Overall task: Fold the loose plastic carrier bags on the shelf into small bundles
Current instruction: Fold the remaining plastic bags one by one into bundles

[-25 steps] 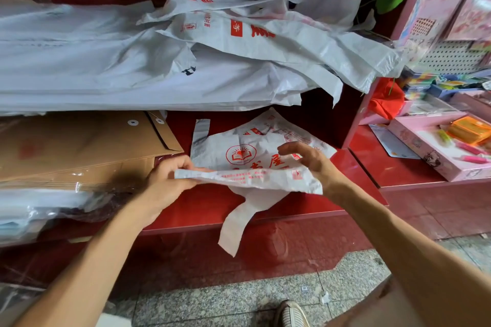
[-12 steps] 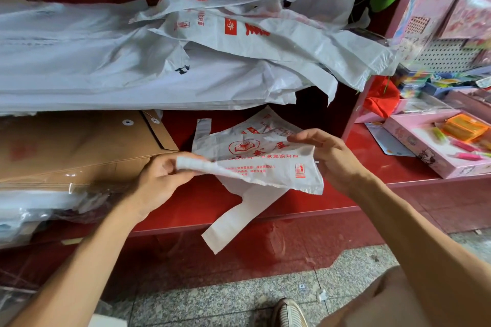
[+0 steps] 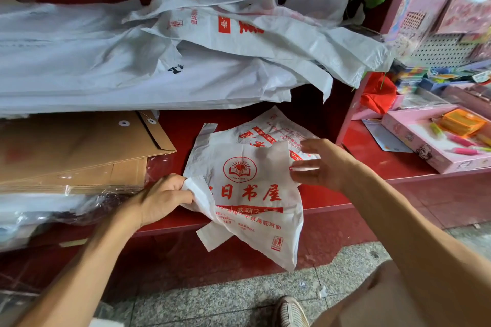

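At the shelf's (image 3: 332,202) front lip, 6 o'clock of the loose bag pile (image 3: 212,61) | your left hand (image 3: 159,200) pinches the carrier bag's (image 3: 247,194) edge as anchor | right hand (image 3: 322,164), fingers spread, flattens it for creasing.

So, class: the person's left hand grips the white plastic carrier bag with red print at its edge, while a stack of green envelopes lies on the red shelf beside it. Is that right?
Not quite. The head view shows the left hand gripping the white plastic carrier bag with red print at its edge, but the stack of envelopes on the red shelf is brown, not green.
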{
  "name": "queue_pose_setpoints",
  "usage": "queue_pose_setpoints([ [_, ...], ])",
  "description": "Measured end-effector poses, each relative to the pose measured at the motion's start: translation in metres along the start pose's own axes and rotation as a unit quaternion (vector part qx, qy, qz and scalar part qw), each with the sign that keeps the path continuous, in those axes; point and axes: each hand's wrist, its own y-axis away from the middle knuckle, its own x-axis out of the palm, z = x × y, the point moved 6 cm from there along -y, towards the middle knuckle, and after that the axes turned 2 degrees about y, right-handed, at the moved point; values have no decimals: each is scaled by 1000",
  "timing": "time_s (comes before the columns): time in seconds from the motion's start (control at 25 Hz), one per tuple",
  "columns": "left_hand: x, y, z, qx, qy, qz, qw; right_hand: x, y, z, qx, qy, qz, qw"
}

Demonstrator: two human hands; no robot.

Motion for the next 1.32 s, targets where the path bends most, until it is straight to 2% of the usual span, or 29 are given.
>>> queue_pose_setpoints([
  [0.08, 3, 2, -3, 3, 4, 18, 1000, 10, 0, 4, -25, 61, 48, 997],
  [0.28, 2, 0, -2, 17, -15, 14, 1000, 28, -8, 13, -91, 110, 128, 982],
  [0.44, 0, 0, -1, 13, -45, 4, 999, 39, -17, 29, -175, 4, 164, 971],
  [0.56, 1, 0, 0, 9, -53, -29, 998, 39, -23, 46, -251, -44, 114, 960],
  [0.64, -2, -4, 3, 3, -74, -88, 993, 32, -23, 50, -262, -53, 47, 962],
  [0.72, -4, -7, 10, -22, -106, -144, 984, 19, -18, 51, -287, 57, -55, 954],
  [0.76, -6, -7, 13, -45, -131, -165, 977, 14, -14, 52, -303, 155, -91, 936],
  [0.8, -7, -8, 17, -57, -143, -182, 971, 14, -9, 51, -322, 240, -83, 912],
  [0.84, -8, -8, 18, -56, -144, -197, 968, 22, 0, 48, -334, 304, -30, 892],
  [0.92, -9, -8, 13, -17, -112, -209, 971, 43, 23, 26, -306, 420, 124, 845],
  [1.0, -11, -6, 8, -10, -83, -179, 980, 62, 42, -4, -258, 566, 215, 753],
  [1.08, -15, -5, 13, -30, -78, -143, 986, 71, 46, -25, -244, 691, 208, 648],
  [1.12, -17, -5, 16, -36, -91, -118, 988, 72, 44, -33, -247, 731, 190, 607],
  [1.16, -17, -3, 17, -35, -104, -83, 991, 69, 41, -34, -248, 748, 170, 592],
  [1.2, -15, -2, 19, -29, -114, -46, 992, 64, 38, -33, -238, 747, 159, 600],
  [1.24, -15, 0, 19, -20, -138, -13, 990, 59, 37, -30, -222, 732, 159, 624],
  [1.32, -14, 2, 24, -13, -160, 27, 987, 49, 36, -21, -204, 671, 174, 691],
])
